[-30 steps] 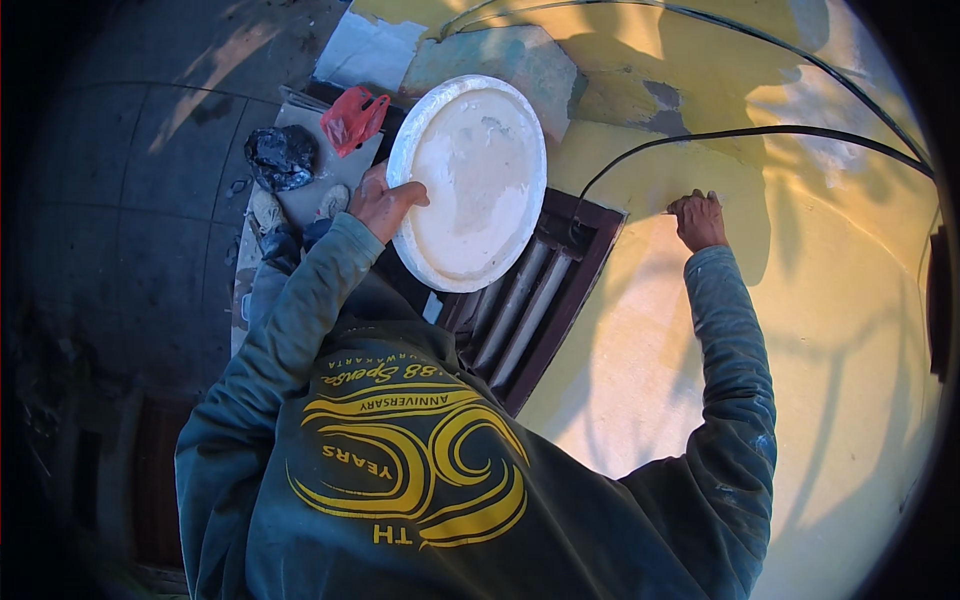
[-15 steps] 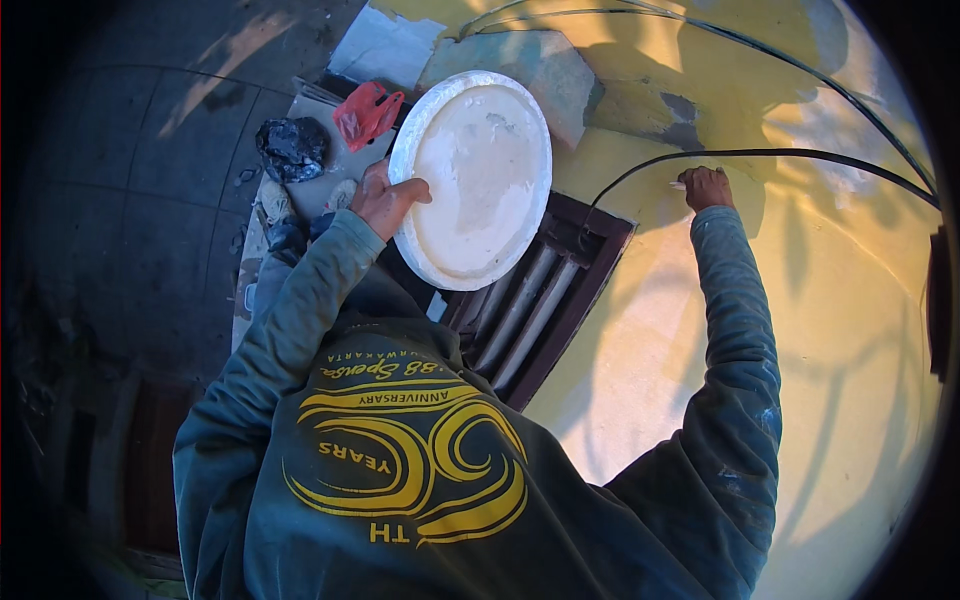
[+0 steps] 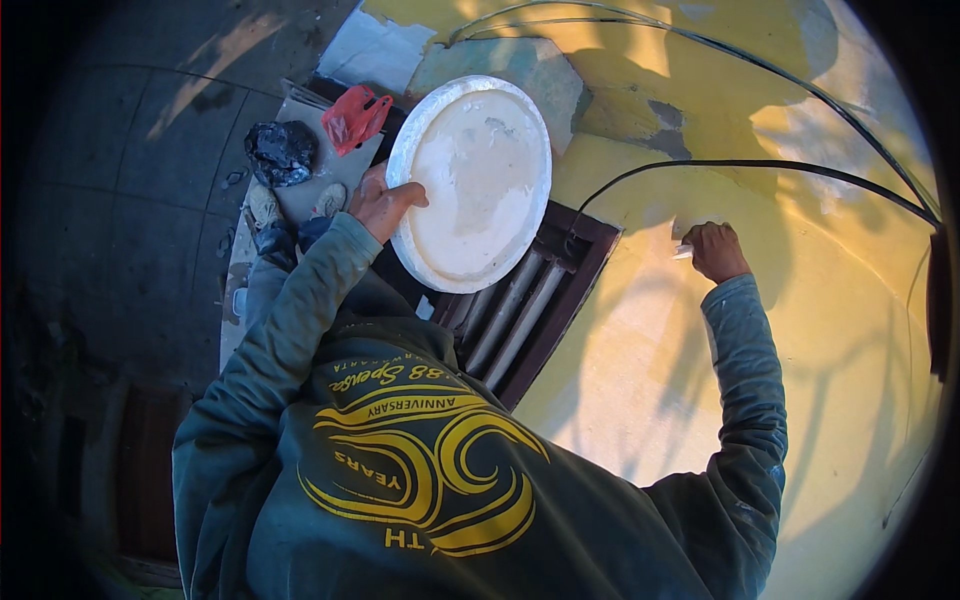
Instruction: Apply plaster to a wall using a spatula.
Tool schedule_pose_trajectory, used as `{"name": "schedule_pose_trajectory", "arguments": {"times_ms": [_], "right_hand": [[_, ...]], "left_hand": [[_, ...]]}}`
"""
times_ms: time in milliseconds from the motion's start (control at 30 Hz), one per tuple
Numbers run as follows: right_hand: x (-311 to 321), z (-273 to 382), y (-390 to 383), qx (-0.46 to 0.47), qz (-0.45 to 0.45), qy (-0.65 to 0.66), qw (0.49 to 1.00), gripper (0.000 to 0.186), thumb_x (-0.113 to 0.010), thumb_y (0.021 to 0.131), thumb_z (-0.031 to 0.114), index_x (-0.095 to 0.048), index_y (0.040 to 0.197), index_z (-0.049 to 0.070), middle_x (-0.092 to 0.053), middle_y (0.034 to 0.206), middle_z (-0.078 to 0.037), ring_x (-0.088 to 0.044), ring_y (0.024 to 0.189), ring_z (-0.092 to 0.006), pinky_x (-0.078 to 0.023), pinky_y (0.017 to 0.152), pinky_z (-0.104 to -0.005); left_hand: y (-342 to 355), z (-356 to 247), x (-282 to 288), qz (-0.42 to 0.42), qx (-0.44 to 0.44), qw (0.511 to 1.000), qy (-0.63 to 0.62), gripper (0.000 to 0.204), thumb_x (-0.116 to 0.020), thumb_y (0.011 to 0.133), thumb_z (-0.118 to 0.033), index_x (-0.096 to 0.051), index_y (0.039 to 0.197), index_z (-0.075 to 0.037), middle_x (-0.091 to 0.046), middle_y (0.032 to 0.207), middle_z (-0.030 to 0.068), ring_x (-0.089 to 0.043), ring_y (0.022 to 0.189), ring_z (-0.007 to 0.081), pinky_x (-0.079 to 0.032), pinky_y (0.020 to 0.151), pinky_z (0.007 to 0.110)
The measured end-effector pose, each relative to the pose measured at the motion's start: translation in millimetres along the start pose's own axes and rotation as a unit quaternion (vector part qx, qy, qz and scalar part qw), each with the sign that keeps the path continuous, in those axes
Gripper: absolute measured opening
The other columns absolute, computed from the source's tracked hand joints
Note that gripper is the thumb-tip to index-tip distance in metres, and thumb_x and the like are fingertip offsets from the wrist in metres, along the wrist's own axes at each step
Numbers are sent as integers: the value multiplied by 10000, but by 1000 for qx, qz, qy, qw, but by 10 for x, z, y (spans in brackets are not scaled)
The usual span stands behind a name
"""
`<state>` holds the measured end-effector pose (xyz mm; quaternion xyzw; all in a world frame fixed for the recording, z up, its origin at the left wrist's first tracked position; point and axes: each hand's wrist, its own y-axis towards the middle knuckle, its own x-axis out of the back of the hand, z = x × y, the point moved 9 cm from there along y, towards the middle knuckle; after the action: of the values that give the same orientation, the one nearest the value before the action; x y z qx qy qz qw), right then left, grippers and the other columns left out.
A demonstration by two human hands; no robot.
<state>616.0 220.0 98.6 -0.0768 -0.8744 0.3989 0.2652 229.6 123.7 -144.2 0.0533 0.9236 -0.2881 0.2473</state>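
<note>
My left hand grips the edge of a round white bucket lid, thumb over the rim. Pale, putty-like smears and a few grey spots mark the lid's inner face. On the right, my right hand is closed at the yellow wall. From its fingers sticks out a small flat scraper with white on it; the rest is hidden by the hand. Around that hand the wall carries pale, whitish patches.
Black cables curve across the wall above my right hand. A dark-framed louvred vent lies below the lid. By my feet on a ledge are a red plastic bag and a black plastic bundle. Tiled ground lies lower left.
My right hand has moved down the wall, away from the cable, and its wrist has turned. The left hand and lid stay nearly in place.
</note>
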Motion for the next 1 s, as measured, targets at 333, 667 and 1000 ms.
{"name": "schedule_pose_trajectory", "arguments": {"times_ms": [333, 667, 1000], "right_hand": [[-347, 143, -315, 35, -99, -56, 993, 101, -491, 804, 126, -585, 830, 152, -565, 739, -50, -553, 744, -222, -395, 827, -417], [214, -231, -147, -33, -147, 16, 988, 125, -529, 788, 98, -645, 824, 128, -626, 826, -69, -585, 797, -262, -446, 749, -406], [-1383, -580, 11, 17, -188, 734, 653, 364, -353, 970, 257, -452, 1277, 88, -465, 1322, -115, -407, 1247, -301, -306, 1063, -452]], "left_hand": [[52, 38, 1, 18, -31, 999, -12, 370, -607, 676, -154, -618, 998, 27, -657, 905, 150, -629, 776, 240, -496, 743, 319], [14, 50, -24, 27, -15, 999, -36, 360, -610, 679, -162, -624, 995, 11, -646, 923, 155, -614, 820, 257, -482, 767, 334], [101, 122, 11, -6, -16, 1000, 15, 361, -597, 688, -136, -618, 1013, 21, -655, 893, 135, -617, 777, 223, -487, 743, 333]]}}
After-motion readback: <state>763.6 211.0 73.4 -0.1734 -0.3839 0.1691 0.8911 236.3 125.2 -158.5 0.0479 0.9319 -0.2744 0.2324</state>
